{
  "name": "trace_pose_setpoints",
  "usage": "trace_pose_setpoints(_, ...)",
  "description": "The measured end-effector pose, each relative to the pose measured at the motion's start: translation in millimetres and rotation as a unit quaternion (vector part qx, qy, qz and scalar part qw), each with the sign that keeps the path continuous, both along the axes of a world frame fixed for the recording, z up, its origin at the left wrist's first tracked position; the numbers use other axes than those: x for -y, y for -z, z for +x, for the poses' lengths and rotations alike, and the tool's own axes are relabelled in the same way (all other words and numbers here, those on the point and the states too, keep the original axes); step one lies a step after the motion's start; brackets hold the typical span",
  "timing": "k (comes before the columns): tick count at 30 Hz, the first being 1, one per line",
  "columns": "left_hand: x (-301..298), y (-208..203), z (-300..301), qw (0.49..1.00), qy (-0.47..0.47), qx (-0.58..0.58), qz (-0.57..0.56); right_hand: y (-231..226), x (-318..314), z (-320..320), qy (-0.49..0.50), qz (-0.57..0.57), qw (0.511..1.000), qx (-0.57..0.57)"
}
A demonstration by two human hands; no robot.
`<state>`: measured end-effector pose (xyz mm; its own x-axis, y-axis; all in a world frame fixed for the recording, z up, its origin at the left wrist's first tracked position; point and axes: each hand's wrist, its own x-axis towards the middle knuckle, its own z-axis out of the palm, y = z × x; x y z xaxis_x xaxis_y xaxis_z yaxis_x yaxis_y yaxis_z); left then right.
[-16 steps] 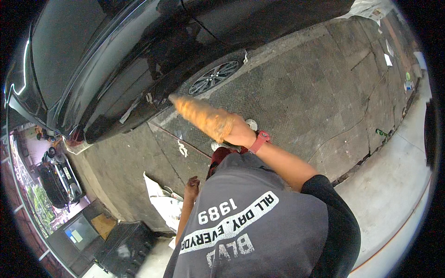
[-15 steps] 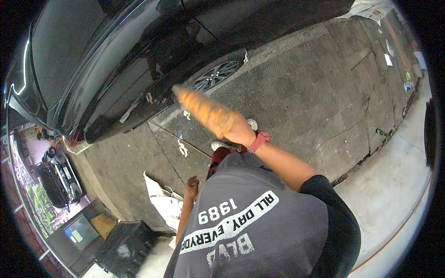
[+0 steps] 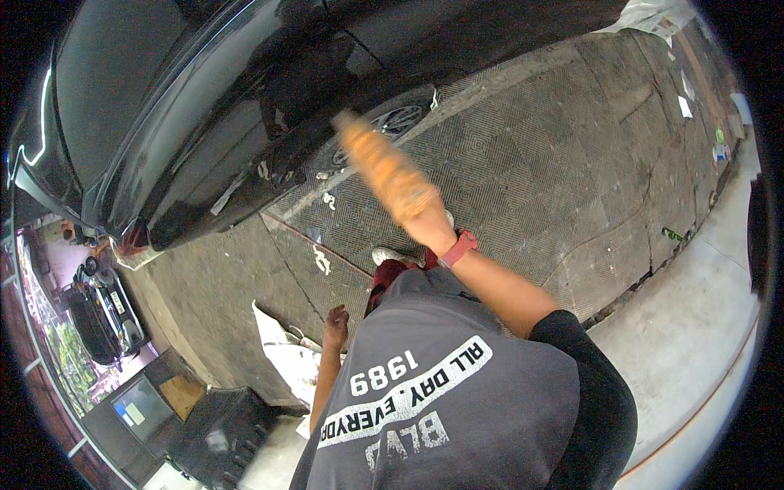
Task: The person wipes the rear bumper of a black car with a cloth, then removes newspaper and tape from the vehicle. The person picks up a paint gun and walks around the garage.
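My right hand (image 3: 428, 225), with a red watch on the wrist, is closed round one end of a long, bumpy orange cloth-like thing (image 3: 385, 167). Motion blurs that thing, and its pale tip points up and left toward the black car (image 3: 245, 106). It passes in front of the car's wheel (image 3: 400, 121); whether it touches the car I cannot tell. Low at my left side hangs my left hand (image 3: 336, 325), fingers curled in, with nothing visible in them.
White scraps (image 3: 321, 260) lie on the patterned grey floor (image 3: 523, 163) near my shoes. A white sack (image 3: 282, 347) sits beside my left arm. Black cases (image 3: 216, 441) stand at lower left, and another vehicle (image 3: 102, 314) is farther off. Pale pavement (image 3: 694, 318) borders the right.
My right hand has moved slightly right and the orange thing has swung, its tip now higher and farther right. My left hand has barely shifted.
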<state>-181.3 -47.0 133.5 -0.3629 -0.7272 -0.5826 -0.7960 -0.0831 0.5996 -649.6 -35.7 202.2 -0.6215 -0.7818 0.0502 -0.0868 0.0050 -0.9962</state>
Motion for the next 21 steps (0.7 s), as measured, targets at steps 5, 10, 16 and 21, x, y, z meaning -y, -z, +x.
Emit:
trace_pose_setpoints(5, 5, 20, 7, 0.995, -0.072, -0.004, 0.067, 31, -11, -5, 0.057, 0.034, 0.98, -0.186)
trace_pose_setpoints(10, -5, 45, 42, 0.988, -0.103, -0.042, 0.111, -36, -34, 1, -0.263, 0.172, 0.948, -0.056)
trace_pose_setpoints(16, 21, 10, 22, 0.993, -0.035, -0.036, 0.106, 26, -19, -35, 0.026, 0.014, 0.999, -0.019)
trace_pose_setpoints(21, 25, -3, 11, 0.987, 0.143, -0.05, -0.044, 60, -21, -153, 0.299, 0.027, 0.861, 0.41)
